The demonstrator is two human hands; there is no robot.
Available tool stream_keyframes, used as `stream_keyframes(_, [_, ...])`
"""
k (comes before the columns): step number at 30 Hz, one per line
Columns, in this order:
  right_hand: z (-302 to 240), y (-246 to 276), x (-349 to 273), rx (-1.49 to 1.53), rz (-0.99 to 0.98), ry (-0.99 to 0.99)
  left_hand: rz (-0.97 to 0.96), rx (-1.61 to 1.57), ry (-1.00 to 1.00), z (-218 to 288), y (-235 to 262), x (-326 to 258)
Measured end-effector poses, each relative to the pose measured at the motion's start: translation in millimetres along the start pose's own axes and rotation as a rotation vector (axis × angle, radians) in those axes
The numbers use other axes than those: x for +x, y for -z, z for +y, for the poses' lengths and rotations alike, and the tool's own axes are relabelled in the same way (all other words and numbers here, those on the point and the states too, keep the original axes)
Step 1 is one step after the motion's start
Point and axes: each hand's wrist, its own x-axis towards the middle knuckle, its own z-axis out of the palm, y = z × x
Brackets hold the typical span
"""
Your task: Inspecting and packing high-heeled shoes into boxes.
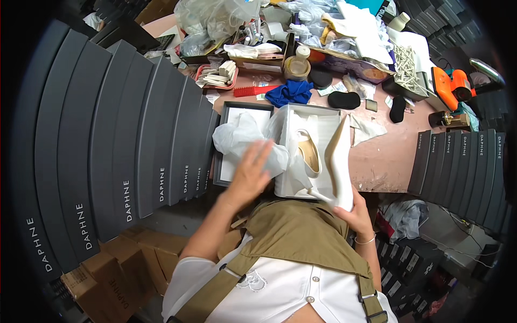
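Head view: right hand [356, 214] has its fingers wrapped round the heel end of a white pointed-toe high-heel shoe [339, 161], held over the open white cardboard shoe box [285, 156] on the pink worktop [382, 156]. Long axis runs near-vertical in frame, toe pointing away from the person. Likely light and stiff with a smooth, slippery, scuff-prone upper; best held at the heel counter or waist. Left hand [249, 175], fingers spread flat, presses crumpled white tissue paper [237, 141] beside the box. A second white shoe [308, 153] lies inside.
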Motion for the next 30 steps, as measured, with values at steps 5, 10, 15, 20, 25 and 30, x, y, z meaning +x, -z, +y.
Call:
stream_keyframes(5, [-24,2,10,0.051,-0.012,-0.070,-0.190,0.368,-0.244,-59,-20,20])
stream_keyframes(10, [-44,16,7,0.329,-0.222,0.068,0.068,-0.992,0.192,-44,46,74])
stream_keyframes(15, [-59,-20,67,-0.118,-0.409,0.193,0.098,-1.086,0.189,-129,-13,87])
stream_keyframes(20, [-11,-47,110,-0.082,-0.376,0.015,0.469,-1.395,0.575,-134,-13,7])
stream_keyframes(25, [-11,-46,111,0.110,-0.396,-0.146,0.023,0.131,0.456,-62,-22,-110])
stream_keyframes(30, [-1,-41,97,0.658,-0.426,-0.194,0.359,0.170,0.513,-121,-74,-127])
